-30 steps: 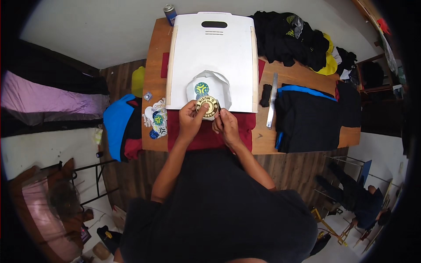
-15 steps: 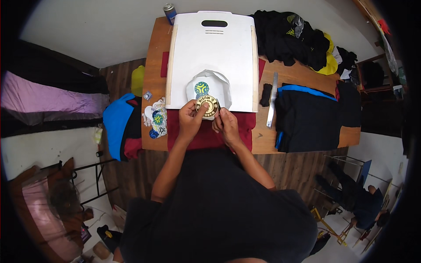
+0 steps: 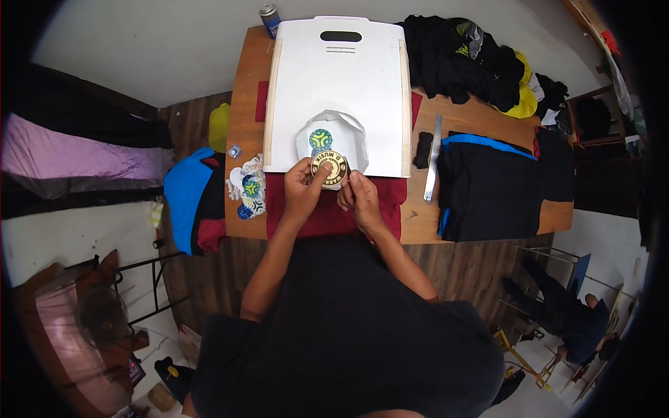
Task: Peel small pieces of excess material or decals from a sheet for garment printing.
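Observation:
Between the thumb and fingers of my left hand point(image 3: 301, 195) is a round cream-and-dark sticker point(image 3: 337, 161) with lettering round its rim. My right hand point(image 3: 364, 198) is closed at the sticker's right edge. A small dark sliver shows at its fingertips, too small to name. Behind the sticker lies a curled white paper point(image 3: 352, 136) with a round blue-and-green sticker point(image 3: 320, 139) on it. Both hands are over the near edge of a large white panel point(image 3: 338, 83) with a handle slot. Dark red cloth point(image 3: 300, 209) lies beneath my hands.
Left on the wooden table point(image 3: 245, 132) are cut-out stickers point(image 3: 251, 188) and a blue can point(image 3: 270, 22). At right lie a metal ruler point(image 3: 433, 160), folded black cloth point(image 3: 495, 188) and heaped black garments point(image 3: 460, 59). Another person point(image 3: 578, 320) is at the lower right.
Almost nothing differs. The sticker is tilted slightly further in my fingers; both hands stay in the same place.

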Demonstrator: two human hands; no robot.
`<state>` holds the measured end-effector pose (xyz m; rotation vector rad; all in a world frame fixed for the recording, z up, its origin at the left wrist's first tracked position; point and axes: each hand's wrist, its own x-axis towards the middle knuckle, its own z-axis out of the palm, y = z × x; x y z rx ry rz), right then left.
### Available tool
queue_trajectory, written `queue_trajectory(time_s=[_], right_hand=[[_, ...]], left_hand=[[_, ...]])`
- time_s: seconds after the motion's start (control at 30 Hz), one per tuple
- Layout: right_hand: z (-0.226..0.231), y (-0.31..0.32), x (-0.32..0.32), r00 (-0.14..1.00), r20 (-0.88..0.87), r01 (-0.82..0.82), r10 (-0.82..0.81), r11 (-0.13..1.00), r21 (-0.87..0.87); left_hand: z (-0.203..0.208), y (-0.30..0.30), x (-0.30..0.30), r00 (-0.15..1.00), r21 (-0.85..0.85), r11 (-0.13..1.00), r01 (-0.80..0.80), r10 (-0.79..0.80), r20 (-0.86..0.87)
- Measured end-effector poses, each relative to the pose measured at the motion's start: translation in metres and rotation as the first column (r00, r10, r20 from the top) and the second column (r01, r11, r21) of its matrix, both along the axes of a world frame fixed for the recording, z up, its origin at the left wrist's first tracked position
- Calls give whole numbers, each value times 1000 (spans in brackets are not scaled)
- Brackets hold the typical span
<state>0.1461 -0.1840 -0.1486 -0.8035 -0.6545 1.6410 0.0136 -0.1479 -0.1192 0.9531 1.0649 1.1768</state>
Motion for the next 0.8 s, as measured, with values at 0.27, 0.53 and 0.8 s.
queue_trajectory(time_s=[0.27,0.53,0.8], right_hand=[[-1,0,1,1000,-24,0,0,1000,-7],[9,-1,0,992,121,17,-22,999,48],[5,-2,3,993,86,-77,76,997,7]], left_hand=[[-1,0,0,1000,-7,1000,-8,8,7],[3,0,0,1000,5,1000,-25,25,3],[4,0,-2,1000,46,999,-22,22,3]])
